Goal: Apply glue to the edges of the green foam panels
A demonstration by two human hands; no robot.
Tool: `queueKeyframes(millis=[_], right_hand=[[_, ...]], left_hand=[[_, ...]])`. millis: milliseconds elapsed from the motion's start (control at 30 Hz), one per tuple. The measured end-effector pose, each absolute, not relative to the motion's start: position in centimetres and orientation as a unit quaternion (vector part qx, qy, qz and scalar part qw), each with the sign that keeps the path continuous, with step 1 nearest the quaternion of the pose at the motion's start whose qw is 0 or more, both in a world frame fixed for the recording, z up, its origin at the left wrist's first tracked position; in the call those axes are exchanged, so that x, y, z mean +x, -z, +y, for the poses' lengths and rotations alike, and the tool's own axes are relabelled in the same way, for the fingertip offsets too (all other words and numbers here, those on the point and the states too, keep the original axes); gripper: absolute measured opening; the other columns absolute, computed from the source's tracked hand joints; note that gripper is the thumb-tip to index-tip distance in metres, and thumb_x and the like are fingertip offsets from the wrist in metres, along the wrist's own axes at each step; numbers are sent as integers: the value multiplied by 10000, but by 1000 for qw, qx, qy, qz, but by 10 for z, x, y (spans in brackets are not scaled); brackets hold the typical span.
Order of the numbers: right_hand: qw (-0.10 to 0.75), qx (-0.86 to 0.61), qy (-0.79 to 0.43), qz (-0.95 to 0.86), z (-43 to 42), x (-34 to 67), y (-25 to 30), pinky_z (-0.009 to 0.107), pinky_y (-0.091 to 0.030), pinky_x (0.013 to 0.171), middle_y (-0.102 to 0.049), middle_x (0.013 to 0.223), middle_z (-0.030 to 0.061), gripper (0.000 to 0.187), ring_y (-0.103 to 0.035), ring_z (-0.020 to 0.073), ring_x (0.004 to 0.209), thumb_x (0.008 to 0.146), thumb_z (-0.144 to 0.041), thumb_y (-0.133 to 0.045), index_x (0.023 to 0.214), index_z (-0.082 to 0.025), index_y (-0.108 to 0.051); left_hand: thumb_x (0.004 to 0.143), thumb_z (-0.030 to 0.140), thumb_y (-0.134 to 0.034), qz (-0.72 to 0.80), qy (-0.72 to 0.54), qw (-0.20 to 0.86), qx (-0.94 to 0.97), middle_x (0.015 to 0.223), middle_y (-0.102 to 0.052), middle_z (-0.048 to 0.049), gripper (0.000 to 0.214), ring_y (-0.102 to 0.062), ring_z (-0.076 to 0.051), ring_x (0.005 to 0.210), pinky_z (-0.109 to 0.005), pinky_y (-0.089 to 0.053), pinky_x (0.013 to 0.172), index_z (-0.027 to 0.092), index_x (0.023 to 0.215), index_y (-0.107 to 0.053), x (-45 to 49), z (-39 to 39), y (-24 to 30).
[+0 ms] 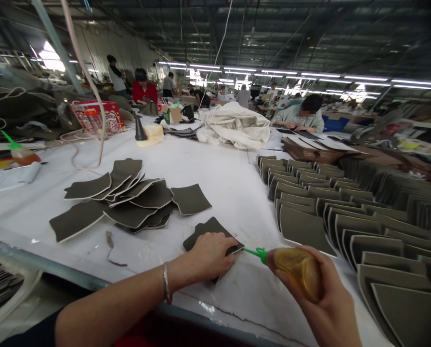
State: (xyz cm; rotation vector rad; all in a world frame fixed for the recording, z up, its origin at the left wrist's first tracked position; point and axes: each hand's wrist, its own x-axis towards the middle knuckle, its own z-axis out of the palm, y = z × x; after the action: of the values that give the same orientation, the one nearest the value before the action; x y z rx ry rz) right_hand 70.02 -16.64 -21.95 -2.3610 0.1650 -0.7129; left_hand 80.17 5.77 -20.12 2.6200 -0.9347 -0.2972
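Observation:
My left hand (211,254) lies palm down on a small stack of dark grey cut pieces (206,230) near the table's front edge, with its fingers curled over the stack's edge. My right hand (314,289) is wrapped round an amber squeeze bottle (299,271). The bottle's green nozzle (255,252) points left, and its tip reaches the right edge of that stack. A silver bangle (165,282) circles my left wrist.
A loose heap of dark pieces (128,200) lies at the left on the white table (229,183). Long overlapping rows of the same pieces (345,217) fill the right. Behind are a white cloth bundle (235,126), a red box (94,117), another glue bottle (22,153) and seated workers.

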Motion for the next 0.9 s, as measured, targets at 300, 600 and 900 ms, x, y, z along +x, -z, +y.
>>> queueKeyframes(millis=[300,600,900], right_hand=[[454,-849,235,133,-172,700,231,462,-535,797,-641,1013,57,628,-633,323,920,658,-625,-735,1136,-268,-538],[499,-833,197,138,-165,692,229,347,-552,738,-662,986,58,591,-646,284,897,687,-590,-728,1118,-228,-549],[531,-819,166,140,-157,684,237,315,-501,788,-639,1006,27,568,-613,253,922,712,-578,-722,1134,-245,-540]], left_hand=[[795,294,-496,-331,99,180,921,1047,-708,-68,459,-665,-310,950,-439,-531,807,286,1236,-624,803,58,207],[809,294,-484,-338,104,187,916,998,-704,-56,451,-665,-283,894,-420,-528,786,271,1238,-620,805,61,207],[834,283,-463,-336,105,190,916,1002,-690,-55,466,-664,-274,897,-407,-525,794,279,1282,-593,804,62,209]])
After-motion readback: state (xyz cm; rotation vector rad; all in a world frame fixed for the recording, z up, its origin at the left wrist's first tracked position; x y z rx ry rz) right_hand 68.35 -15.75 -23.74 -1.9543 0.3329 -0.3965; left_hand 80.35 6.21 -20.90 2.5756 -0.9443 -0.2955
